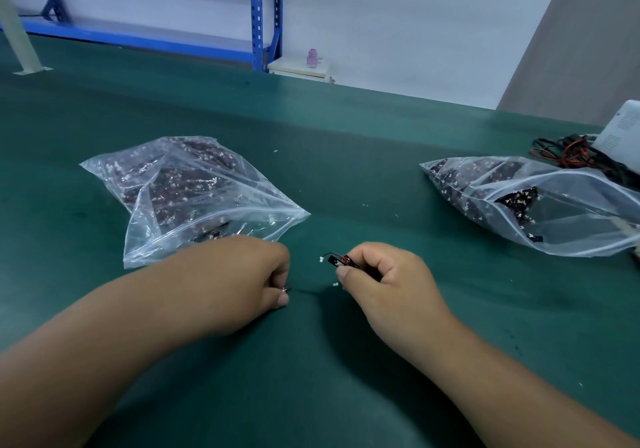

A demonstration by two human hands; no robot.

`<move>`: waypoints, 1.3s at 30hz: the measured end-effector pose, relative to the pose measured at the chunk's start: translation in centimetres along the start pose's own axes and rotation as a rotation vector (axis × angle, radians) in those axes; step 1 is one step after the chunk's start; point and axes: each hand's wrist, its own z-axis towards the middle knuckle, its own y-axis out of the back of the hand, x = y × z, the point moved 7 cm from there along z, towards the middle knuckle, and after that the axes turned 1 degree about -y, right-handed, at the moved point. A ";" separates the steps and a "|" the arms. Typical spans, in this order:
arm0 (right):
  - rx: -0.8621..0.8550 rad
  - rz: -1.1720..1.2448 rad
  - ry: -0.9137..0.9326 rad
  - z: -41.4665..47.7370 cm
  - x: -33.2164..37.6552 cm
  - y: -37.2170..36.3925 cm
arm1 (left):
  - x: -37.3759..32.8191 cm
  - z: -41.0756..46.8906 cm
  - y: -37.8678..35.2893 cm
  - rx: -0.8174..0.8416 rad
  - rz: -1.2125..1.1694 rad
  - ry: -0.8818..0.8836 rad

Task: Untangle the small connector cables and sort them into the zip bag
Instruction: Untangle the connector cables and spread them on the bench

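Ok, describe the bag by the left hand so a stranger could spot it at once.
On the green table, look left of centre, just beyond the left hand: a clear bag of dark cables. The other bag lies far right, beside a white box and loose red wires.

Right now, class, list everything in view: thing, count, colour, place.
left bag: one, clear, stuffed, table left
right bag: one, clear, partly filled, table right
cables: small bunch, black-red with white plugs, between the hands
wires: one tangle, black-red, far right
box: one, white, right edge
table: one, green
shelf: one, blue, back left
cabinet: one, white, behind table
bottle: one, pink, on cabinet
hands: two; left hand pinches a cable end, right hand grips the bunch
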 end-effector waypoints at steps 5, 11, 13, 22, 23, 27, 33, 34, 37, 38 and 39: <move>-0.002 -0.006 0.015 0.0 0.1 0.0 | -1.0 0.7 -0.3 -0.111 -0.067 -0.048; 0.010 0.019 0.017 0.0 0.3 -0.1 | -2.2 0.7 -0.3 -0.272 -0.258 -0.058; 0.012 0.028 0.031 0.0 0.5 -0.1 | -2.3 0.7 -0.2 -0.325 -0.511 -0.006; 0.008 0.041 0.041 0.0 0.4 -0.1 | -3.0 0.9 -1.4 -0.187 -1.081 -0.014; 0.006 0.037 0.043 0.0 0.4 -0.1 | -3.0 0.9 -1.4 -0.189 -1.089 -0.020; 0.004 0.029 0.049 -0.1 0.4 -0.2 | -3.0 0.9 -1.2 -0.211 -1.065 -0.023; 0.052 0.032 0.061 -0.3 0.7 -0.4 | -2.7 0.9 -1.2 -0.221 -1.014 0.011; 0.060 0.042 0.063 -0.3 0.8 -0.4 | -2.7 1.0 -1.2 -0.217 -1.023 0.018; 0.053 0.081 0.063 -0.3 1.1 -0.3 | -2.5 1.1 -1.3 -0.210 -1.051 0.040; 0.027 0.087 0.070 -0.3 1.1 0.0 | -2.4 1.1 -1.3 -0.210 -1.058 0.046; -0.005 0.092 0.074 -0.2 1.1 0.2 | -2.3 1.1 -1.4 -0.208 -1.063 0.052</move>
